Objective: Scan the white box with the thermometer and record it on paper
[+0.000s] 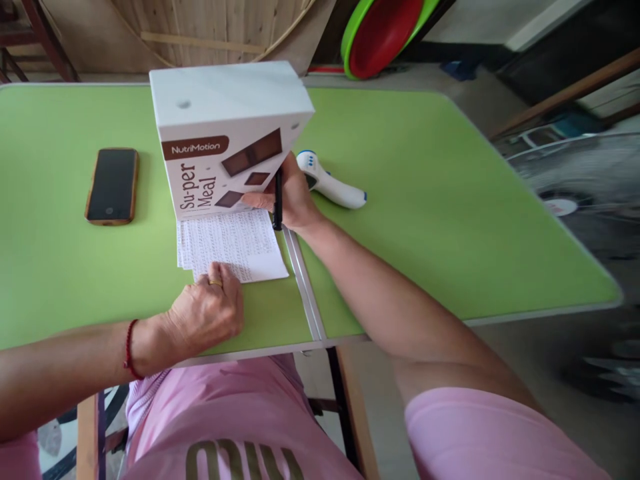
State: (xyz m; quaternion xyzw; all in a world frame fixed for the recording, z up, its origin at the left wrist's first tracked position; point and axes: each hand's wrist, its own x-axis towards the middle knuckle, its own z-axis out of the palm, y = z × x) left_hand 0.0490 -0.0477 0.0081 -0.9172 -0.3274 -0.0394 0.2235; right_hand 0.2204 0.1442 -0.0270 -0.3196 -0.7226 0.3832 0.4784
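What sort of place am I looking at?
Probably a room in someone's home: a phone lies on a green table, red and green basins show beyond it, and what looks like a fan is at right.

The head camera looks forward — down over table (450, 193)

The left forearm (75, 355) is pointing to two o'clock, left grip (209, 305) resting curled; the right arm (395, 303) is slanting to ten, right grip (296, 197) clasping, thumb (260, 200) aiming at nine, hidden fingers probably bending.
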